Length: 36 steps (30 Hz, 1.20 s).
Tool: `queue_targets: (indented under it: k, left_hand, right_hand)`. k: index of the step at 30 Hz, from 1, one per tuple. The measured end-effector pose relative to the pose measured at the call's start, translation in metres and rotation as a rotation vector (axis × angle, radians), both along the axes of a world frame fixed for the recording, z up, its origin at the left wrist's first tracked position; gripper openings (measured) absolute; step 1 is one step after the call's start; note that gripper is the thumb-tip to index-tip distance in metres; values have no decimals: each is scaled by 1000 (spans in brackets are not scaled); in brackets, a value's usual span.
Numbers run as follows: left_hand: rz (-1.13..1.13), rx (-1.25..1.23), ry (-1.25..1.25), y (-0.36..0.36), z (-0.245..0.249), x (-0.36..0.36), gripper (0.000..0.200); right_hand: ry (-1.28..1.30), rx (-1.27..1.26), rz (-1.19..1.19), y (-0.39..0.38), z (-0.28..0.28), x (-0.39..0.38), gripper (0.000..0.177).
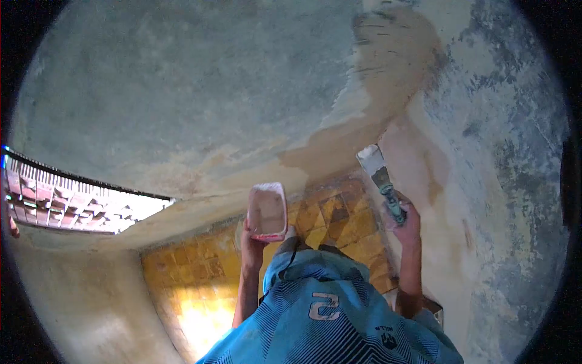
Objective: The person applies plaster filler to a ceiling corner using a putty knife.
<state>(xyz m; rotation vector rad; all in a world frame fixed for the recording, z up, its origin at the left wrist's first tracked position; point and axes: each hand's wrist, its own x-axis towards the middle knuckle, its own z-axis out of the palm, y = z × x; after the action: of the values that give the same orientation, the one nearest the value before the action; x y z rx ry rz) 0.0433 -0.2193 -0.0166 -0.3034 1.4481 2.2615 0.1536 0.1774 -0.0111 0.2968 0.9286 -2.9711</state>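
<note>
While the tray (pixel 267 212) of pinkish paste was held at its side by the left hand (pixel 253 235), the putty knife (pixel 383 174) was gripped by its handle in the right hand (pixel 406 223), hands well apart. Its pale, smeared blade was tilted up near the wall corner, though whether the plaster was being touched couldn't really be told. Yellow floor tiles (pixel 206 259) were visible below.

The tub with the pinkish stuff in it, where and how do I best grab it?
Probably by the outer walls at its near end, coming from your side and low, where the left hand holds it. The tub is longer than wide, and its open top shows the pinkish mix, so keep the grip outside the rim.
</note>
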Motion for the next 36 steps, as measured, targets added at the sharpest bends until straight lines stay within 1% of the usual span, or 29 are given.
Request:
queue_targets:
  k: [2,5,8,9,11,13,14,15,18,19,22,23,25,28,31,34,36]
  left_hand:
    - [36,8,-10,-13,-2,3,61]
    - [85,58,26,-25,0,2,60]
    - [68,136,-28,-42,5,-6,62]
    - [54,152,-4,-44,7,-9,59]
    - [28,186,44,-48,11,-14,54]
    - [29,229,-54,-59,8,-23,54]
    - [26,250,-103,-66,5,-28,54]
    - [-6,126,-46,-71,3,-35,53]
    - [5,220,-142,-88,4,-51,52]
    - [0,188,-184,-99,0,-60,51]
    - [-92,232,-203,-119,6,-80,58]
    - [-103,198,-194,-128,3,-88,56]
    - [-127,134,-176,-148,-3,-104,53]
    - [-148,121,-202,-167,5,-123,58]
    - [-209,39,-168,-182,13,-138,58]
    - [-329,55,-192,-197,12,-153,59]
    - [-328,11,-184,-202,13,-156,60]
  right_hand:
    - [-10,68,-120,-24,-10,-10,60]
    - [-53,177,-279,-63,-22,-38,61]
    - [-91,-21,-298,-91,-38,-60,62]
    - [-126,-104,-291,-99,-43,-65,60]
    - [-77,-157,-299,-117,-47,-79,58]
    - [-9,-245,-296,-130,-57,-91,56]
    - [-33,-233,-348,-137,-61,-97,55]
    - [-60,-224,-402,-145,-65,-103,55]
    - [-116,-188,-559,-163,-74,-122,56]
    - [-126,-175,-612,-165,-78,-131,56]
    - [-155,-53,-712,-170,-82,-156,58]
    - [-189,-13,-737,-173,-83,-164,59]
    - [-258,70,-788,-183,-66,-183,60]
    - [-410,186,-811,-203,-54,-214,60]
    - [-411,299,-897,-223,-54,-241,59]
    - [-318,360,-1003,-241,-65,-266,57]
    - [-402,606,-1069,-240,-98,-289,56]
